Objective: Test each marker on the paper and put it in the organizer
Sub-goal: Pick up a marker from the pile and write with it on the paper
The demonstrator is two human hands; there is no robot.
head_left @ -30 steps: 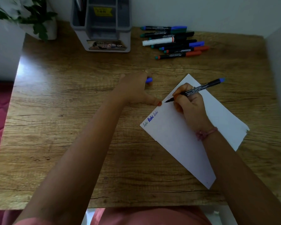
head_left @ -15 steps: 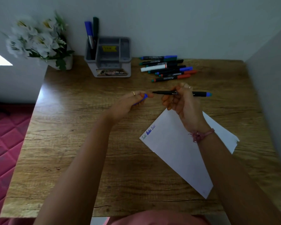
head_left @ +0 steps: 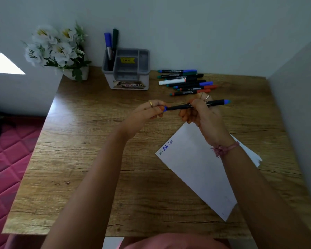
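Note:
My right hand [head_left: 203, 114] grips a black marker with a blue end [head_left: 215, 103], held level above the desk. My left hand [head_left: 147, 114] pinches the blue cap [head_left: 165, 108] at the marker's left tip; cap and tip meet there. The white paper [head_left: 201, 169] lies below my right wrist, with three blue scribbles at its left corner. The grey organizer [head_left: 127, 69] stands at the back of the desk with two markers upright in its left compartment. Several more markers [head_left: 185, 82] lie in a row to its right.
A pot of white flowers [head_left: 57, 51] stands at the desk's back left corner. Walls close in behind and to the right. A pink quilted surface [head_left: 11, 159] lies beyond the desk's left edge.
My right hand lifted the marker off the paper and turned it level. My left hand left the paper's edge and brought the blue cap to the marker's tip. The camera tilted up.

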